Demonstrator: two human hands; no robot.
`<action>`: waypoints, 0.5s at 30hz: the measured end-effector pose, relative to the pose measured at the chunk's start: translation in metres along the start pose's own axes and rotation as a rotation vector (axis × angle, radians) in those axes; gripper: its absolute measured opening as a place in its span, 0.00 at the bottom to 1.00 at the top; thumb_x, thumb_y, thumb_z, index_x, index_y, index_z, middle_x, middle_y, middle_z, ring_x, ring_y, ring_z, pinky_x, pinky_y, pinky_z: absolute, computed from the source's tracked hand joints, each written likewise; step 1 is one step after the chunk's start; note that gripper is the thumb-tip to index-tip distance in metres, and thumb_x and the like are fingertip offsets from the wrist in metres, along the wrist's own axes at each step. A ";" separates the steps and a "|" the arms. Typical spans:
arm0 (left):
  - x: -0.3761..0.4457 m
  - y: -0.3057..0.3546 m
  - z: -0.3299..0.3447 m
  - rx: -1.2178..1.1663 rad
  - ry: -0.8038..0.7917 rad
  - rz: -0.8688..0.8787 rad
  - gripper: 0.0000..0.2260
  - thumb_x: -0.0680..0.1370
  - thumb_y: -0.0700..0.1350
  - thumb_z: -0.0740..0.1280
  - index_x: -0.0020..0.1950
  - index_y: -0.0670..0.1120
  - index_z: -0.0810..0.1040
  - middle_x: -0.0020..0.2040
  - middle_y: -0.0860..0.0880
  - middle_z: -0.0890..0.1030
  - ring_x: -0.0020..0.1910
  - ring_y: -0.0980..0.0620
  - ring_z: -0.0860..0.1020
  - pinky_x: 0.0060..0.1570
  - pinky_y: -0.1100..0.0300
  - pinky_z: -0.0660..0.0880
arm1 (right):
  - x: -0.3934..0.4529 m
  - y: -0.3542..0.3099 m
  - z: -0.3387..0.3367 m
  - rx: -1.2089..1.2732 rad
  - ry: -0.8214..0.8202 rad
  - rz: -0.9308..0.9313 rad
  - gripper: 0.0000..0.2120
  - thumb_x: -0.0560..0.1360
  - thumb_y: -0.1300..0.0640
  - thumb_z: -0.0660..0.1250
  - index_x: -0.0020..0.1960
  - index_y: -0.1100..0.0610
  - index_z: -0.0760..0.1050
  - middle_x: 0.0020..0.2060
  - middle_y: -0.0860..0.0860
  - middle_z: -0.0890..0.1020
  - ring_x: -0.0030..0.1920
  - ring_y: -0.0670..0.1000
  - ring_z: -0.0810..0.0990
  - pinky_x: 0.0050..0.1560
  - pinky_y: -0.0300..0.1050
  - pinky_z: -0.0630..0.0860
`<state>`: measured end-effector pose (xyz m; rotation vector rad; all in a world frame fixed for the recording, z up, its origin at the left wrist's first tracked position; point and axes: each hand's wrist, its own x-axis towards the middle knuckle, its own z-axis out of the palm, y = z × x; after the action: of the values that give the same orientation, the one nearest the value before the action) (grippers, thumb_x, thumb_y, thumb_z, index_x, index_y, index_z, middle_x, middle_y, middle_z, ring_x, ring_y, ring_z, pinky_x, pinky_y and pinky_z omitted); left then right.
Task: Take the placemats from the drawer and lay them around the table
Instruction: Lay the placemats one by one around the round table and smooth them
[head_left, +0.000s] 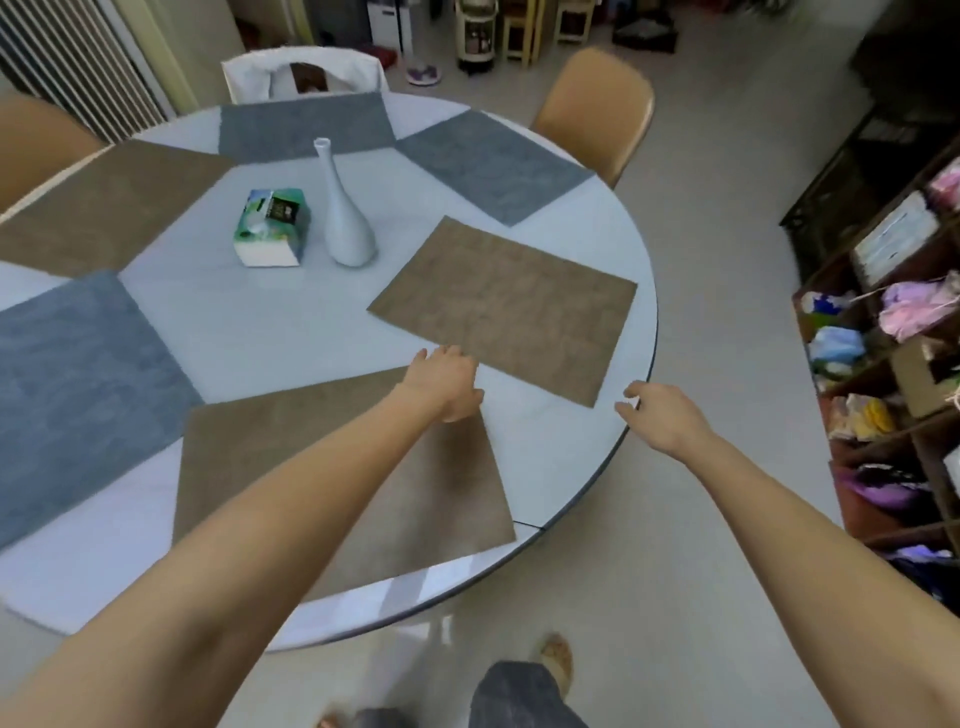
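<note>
We are stretching both arms forward, our left hand (447, 382) and right hand (662, 415) spread, fingers loose, holding nothing.

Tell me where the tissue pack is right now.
In the head view, the tissue pack sits near the table's centre, just left of the white vase, ringed by placemats.

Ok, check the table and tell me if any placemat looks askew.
The brown placemat on the right sits skewed: it lies well in from the table rim, turned at an angle, unlike the others fanned along the edge. The left hand rests at its near corner; the right hand hovers off the rim.
</note>
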<state>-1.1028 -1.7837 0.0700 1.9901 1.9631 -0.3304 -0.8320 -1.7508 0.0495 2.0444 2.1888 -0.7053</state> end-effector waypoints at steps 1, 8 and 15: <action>0.011 0.009 -0.004 -0.005 -0.013 -0.017 0.23 0.79 0.51 0.59 0.72 0.44 0.67 0.70 0.42 0.68 0.70 0.43 0.66 0.72 0.46 0.58 | 0.012 0.004 -0.007 -0.009 -0.004 -0.023 0.20 0.80 0.51 0.60 0.68 0.60 0.71 0.63 0.58 0.77 0.62 0.59 0.75 0.57 0.48 0.72; 0.037 0.000 0.007 -0.092 -0.066 -0.165 0.22 0.79 0.51 0.58 0.72 0.46 0.66 0.69 0.43 0.69 0.70 0.43 0.66 0.71 0.48 0.60 | 0.088 -0.042 -0.003 -0.088 -0.135 -0.244 0.23 0.77 0.50 0.63 0.68 0.60 0.68 0.64 0.59 0.73 0.64 0.59 0.72 0.62 0.50 0.72; 0.071 -0.052 0.016 -0.044 -0.106 -0.186 0.24 0.80 0.51 0.58 0.75 0.46 0.62 0.73 0.44 0.64 0.74 0.45 0.59 0.73 0.49 0.55 | 0.126 -0.087 0.047 -0.265 -0.194 -0.294 0.33 0.77 0.50 0.65 0.74 0.61 0.56 0.74 0.59 0.59 0.74 0.57 0.59 0.71 0.50 0.63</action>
<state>-1.1519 -1.7244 0.0242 1.7304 2.0731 -0.4249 -0.9422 -1.6520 -0.0120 1.4850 2.3445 -0.5699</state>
